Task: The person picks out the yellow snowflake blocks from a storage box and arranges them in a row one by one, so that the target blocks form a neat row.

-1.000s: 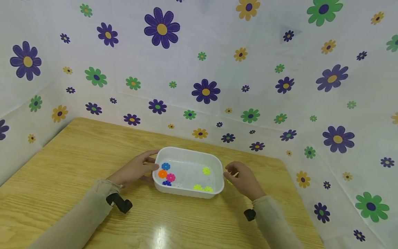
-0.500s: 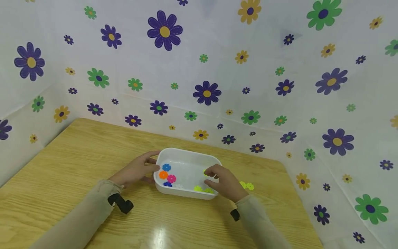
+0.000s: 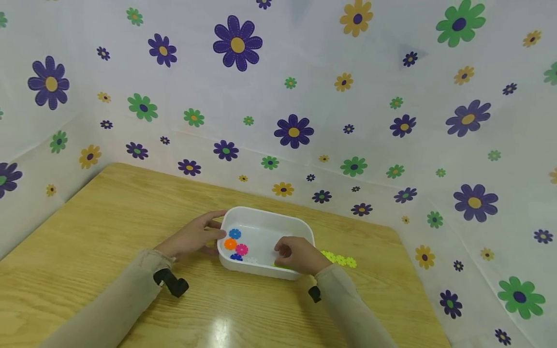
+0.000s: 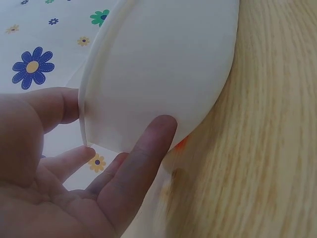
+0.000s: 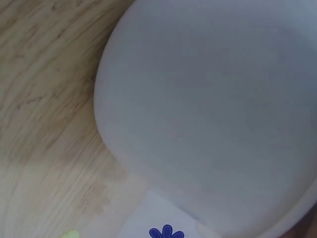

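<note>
A white plastic basin (image 3: 261, 220) stands on the wooden table. My left hand (image 3: 193, 237) holds its left end, the thumb over the rim and other fingers against the outer wall; the left wrist view shows that wall (image 4: 163, 64) close up. My right hand (image 3: 300, 255) is inside the basin's front right part, fingers bent down over yellow snowflake discs, of which only a sliver shows. Whether it pinches one is hidden. At the basin's left lie a light blue disc (image 3: 235, 234), an orange disc (image 3: 230, 244), a pink disc (image 3: 241, 249) and a dark blue disc (image 3: 236, 257).
Several yellow snowflake discs (image 3: 340, 260) lie in a row on the table, right of the basin. A pale clear disc (image 3: 251, 260) sits near the basin's front wall. A white flower-printed cloth (image 3: 243, 96) surrounds the table (image 3: 143, 203) at the back and sides.
My right hand has moved left from beside the basin, over its rim, and down inside it. The yellow discs on the table have come into view. My left hand stays at the basin.
</note>
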A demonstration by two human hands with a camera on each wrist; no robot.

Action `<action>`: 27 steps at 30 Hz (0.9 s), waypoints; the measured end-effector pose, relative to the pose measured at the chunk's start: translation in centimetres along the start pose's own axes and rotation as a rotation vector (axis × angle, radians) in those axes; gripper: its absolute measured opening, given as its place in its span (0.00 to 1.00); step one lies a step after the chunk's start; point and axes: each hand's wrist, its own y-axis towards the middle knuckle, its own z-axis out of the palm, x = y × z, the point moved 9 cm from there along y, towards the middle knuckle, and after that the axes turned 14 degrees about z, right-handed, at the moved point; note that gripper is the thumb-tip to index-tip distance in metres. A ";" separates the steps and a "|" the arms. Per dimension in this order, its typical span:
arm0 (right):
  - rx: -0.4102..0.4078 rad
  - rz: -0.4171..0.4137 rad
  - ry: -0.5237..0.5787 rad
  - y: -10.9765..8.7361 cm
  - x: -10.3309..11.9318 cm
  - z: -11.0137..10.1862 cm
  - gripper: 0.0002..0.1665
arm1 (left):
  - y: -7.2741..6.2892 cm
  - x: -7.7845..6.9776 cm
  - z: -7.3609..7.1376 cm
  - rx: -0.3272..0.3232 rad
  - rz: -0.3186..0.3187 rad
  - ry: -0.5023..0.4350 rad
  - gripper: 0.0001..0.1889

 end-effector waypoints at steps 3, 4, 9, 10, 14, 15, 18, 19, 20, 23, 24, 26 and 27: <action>0.025 0.029 -0.039 0.4 -0.3 0.4 0.12 | 0.0 -0.1 0.1 0.002 0.002 -0.001 0.34; 0.031 0.041 -0.050 0.6 -0.4 0.6 0.12 | 0.0 -0.1 0.1 0.001 0.003 -0.004 0.34; 0.030 0.086 -0.053 1.5 -0.8 1.1 0.10 | 0.2 0.1 0.0 -0.003 0.002 -0.003 0.35; 0.028 0.100 -0.045 1.7 -1.0 1.2 0.10 | 0.2 0.1 0.0 -0.004 0.002 -0.003 0.35; 0.022 0.101 -0.031 1.9 -1.0 1.4 0.09 | 0.2 0.1 0.0 -0.007 -0.001 0.003 0.35; 0.027 0.100 -0.027 1.8 -1.0 1.4 0.09 | 0.2 0.1 0.0 -0.007 -0.001 0.004 0.35; 0.053 0.075 -0.006 1.5 -0.8 1.3 0.08 | 0.2 0.0 0.1 -0.009 0.000 0.003 0.35; 0.064 0.068 0.000 1.4 -0.7 1.3 0.08 | 0.2 0.0 0.1 -0.009 0.000 0.003 0.35; 0.077 0.064 0.008 1.3 -0.7 1.3 0.08 | 0.2 0.0 0.1 -0.009 0.000 0.003 0.35; 0.092 0.065 0.011 1.3 -0.7 1.4 0.10 | 0.1 0.0 0.2 -0.005 0.000 0.003 0.35; 0.092 0.072 0.009 1.4 -0.8 1.5 0.10 | 0.1 0.0 0.2 -0.005 0.000 0.003 0.35; 0.087 0.094 0.009 1.7 -0.9 1.6 0.10 | 0.1 0.1 0.1 -0.004 -0.002 0.001 0.35; 0.085 0.102 0.010 1.8 -1.0 1.6 0.10 | 0.1 0.1 0.0 -0.005 -0.003 0.001 0.35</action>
